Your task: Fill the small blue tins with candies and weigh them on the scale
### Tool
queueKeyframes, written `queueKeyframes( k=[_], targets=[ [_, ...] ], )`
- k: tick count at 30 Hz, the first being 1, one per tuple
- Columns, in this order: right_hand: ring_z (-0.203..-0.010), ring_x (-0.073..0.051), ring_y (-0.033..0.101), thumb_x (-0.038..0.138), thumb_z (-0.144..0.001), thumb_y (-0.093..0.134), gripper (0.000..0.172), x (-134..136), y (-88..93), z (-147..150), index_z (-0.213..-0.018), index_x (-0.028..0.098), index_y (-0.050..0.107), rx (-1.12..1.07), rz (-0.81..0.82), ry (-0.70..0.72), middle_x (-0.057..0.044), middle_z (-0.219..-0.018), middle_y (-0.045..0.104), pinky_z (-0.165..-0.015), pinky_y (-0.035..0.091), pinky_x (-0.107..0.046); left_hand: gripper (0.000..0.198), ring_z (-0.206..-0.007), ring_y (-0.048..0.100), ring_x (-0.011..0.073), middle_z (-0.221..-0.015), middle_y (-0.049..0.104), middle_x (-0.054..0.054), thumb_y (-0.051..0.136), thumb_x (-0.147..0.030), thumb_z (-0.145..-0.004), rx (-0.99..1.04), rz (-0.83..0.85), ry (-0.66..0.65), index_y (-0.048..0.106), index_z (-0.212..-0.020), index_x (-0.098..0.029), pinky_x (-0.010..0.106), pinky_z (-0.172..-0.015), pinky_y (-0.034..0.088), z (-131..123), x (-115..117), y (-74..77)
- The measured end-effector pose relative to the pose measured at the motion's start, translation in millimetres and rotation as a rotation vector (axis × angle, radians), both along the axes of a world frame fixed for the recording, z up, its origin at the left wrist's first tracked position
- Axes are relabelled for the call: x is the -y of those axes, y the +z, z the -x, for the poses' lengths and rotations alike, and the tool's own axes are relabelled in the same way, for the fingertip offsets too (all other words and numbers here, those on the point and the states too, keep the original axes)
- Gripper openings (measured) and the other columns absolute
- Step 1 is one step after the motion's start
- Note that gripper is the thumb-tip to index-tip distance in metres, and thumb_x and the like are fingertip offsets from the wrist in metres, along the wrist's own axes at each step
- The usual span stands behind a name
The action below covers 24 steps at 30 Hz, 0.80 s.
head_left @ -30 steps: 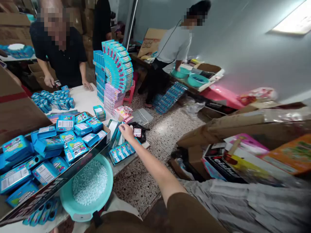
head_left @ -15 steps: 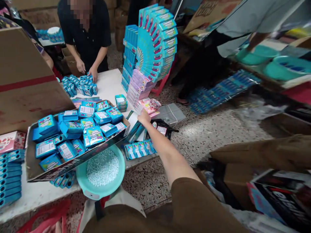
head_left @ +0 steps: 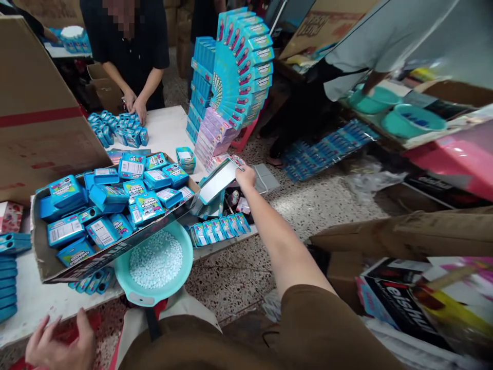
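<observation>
My right hand (head_left: 246,177) is closed on the far end of a shallow tray-like box (head_left: 219,185), white inside with teal edges, held tilted past the carton. My left hand (head_left: 63,341) is low at the left, fingers spread and holding nothing. Between the hands, a cut-down carton (head_left: 115,254) is heaped with small blue candy packets (head_left: 150,205). Below it, a turquoise basin (head_left: 187,257) holds many small white pieces (head_left: 156,262). A row of upright blue packets (head_left: 219,229) lines the table edge under my right forearm.
Across the white table (head_left: 169,121), a person in black (head_left: 127,51) handles small blue boxes (head_left: 133,131). A tall fan of blue boxes (head_left: 242,67) stands on pink-lilac boxes (head_left: 211,131). A big brown carton (head_left: 46,139) blocks the left. Another person works by turquoise basins (head_left: 414,122) at right.
My right hand has lifted the tray-like box and brought it slightly right and nearer me. My left hand has come up into view at the lower left. The view has shifted slightly.
</observation>
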State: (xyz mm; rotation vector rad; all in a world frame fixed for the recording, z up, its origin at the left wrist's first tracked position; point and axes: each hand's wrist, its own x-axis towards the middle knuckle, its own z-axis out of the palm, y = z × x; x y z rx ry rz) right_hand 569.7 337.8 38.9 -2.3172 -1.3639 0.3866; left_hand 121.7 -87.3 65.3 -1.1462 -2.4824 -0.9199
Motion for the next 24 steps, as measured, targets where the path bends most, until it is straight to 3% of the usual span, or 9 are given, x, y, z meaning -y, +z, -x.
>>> queueKeyframes(
  k=[5,9,12,15,17,19,21,24],
  targets=[
    [-0.087,-0.021,0.056,0.02,-0.074,0.043,0.03,7.4,17.0,-10.6,-0.091,0.014,0.067,-0.225,-0.417,-0.273,-0.009,-0.091,0.066,-0.08,0.043,-0.03,0.058,-0.112,0.055,0.0354,-0.12,0.061,0.008,0.073,-0.026,-0.054,-0.242,-0.203,-0.257,0.056,-0.109,-0.03,0.056,-0.097,0.041,-2.7,-44.1,28.8],
    [-0.066,-0.013,0.049,0.017,-0.069,0.041,0.017,0.9,51.4,-12.3,-0.071,0.016,0.057,-0.546,-0.638,-0.302,0.002,-0.067,0.053,-0.064,0.04,-0.024,0.048,-0.111,0.055,0.0308,-0.107,0.061,0.011,0.076,-0.026,-0.06,-0.263,-0.349,-0.485,0.054,-0.102,-0.021,0.05,-0.096,0.042,-31.3,-90.7,60.0],
    [-0.053,-0.01,0.039,0.018,-0.065,0.046,0.005,9.7,79.4,13.7,-0.06,0.018,0.049,-0.847,-0.582,-0.104,0.006,-0.054,0.041,-0.052,0.032,-0.022,0.04,-0.112,0.054,0.0264,-0.103,0.062,0.009,0.07,-0.026,-0.07,-0.113,-0.303,-0.743,0.052,-0.105,-0.019,0.046,-0.099,0.04,-70.7,-139.6,93.4],
    [-0.053,-0.011,0.043,0.025,-0.064,0.053,0.007,39.5,101.2,62.8,-0.062,0.018,0.053,-1.079,-0.428,0.161,0.005,-0.054,0.047,-0.052,0.035,-0.023,0.053,-0.122,0.047,0.0276,-0.125,0.054,0.013,0.065,-0.038,-0.076,0.135,-0.13,-0.833,0.047,-0.121,-0.017,0.046,-0.104,0.036,-109.0,-185.7,119.5],
    [-0.059,-0.012,0.048,0.03,-0.064,0.056,0.012,65.2,110.4,96.9,-0.065,0.018,0.058,-1.182,-0.406,0.277,0.005,-0.058,0.052,-0.06,0.04,-0.025,0.057,-0.122,0.048,0.0269,-0.13,0.052,0.013,0.058,-0.046,-0.08,0.392,0.078,-0.915,0.045,-0.127,-0.017,0.043,-0.101,0.04,-126.6,-204.0,125.1],
    [-0.069,-0.014,0.054,0.033,-0.065,0.059,0.017,86.4,114.0,121.0,-0.071,0.018,0.063,-1.243,-0.352,0.398,0.003,-0.065,0.059,-0.068,0.044,-0.026,0.053,-0.116,0.053,0.0247,-0.126,0.056,0.011,0.05,-0.049,-0.085,0.644,0.299,-1.014,0.046,-0.128,-0.018,0.038,-0.095,0.045,-134.2,-207.1,121.0],
    [-0.083,-0.016,0.058,0.037,-0.067,0.063,0.025,95.6,110.4,128.0,-0.083,0.019,0.068,-1.253,-0.212,0.601,0.001,-0.079,0.066,-0.079,0.045,-0.029,0.049,-0.109,0.057,0.0225,-0.119,0.061,0.009,0.045,-0.048,-0.087,0.772,0.426,-1.036,0.048,-0.127,-0.019,0.034,-0.091,0.047,-129.4,-194.3,111.0],
    [-0.101,-0.02,0.058,0.052,-0.067,0.067,0.05,82.3,88.9,105.5,-0.107,0.023,0.066,-1.216,0.088,0.91,-0.004,-0.106,0.067,-0.088,0.043,-0.032,0.044,-0.094,0.06,0.0208,-0.1,0.065,0.006,0.043,-0.048,-0.087,0.691,0.404,-0.845,0.053,-0.118,-0.018,0.029,-0.08,0.05,-97.0,-150.1,95.0]
  ],
)
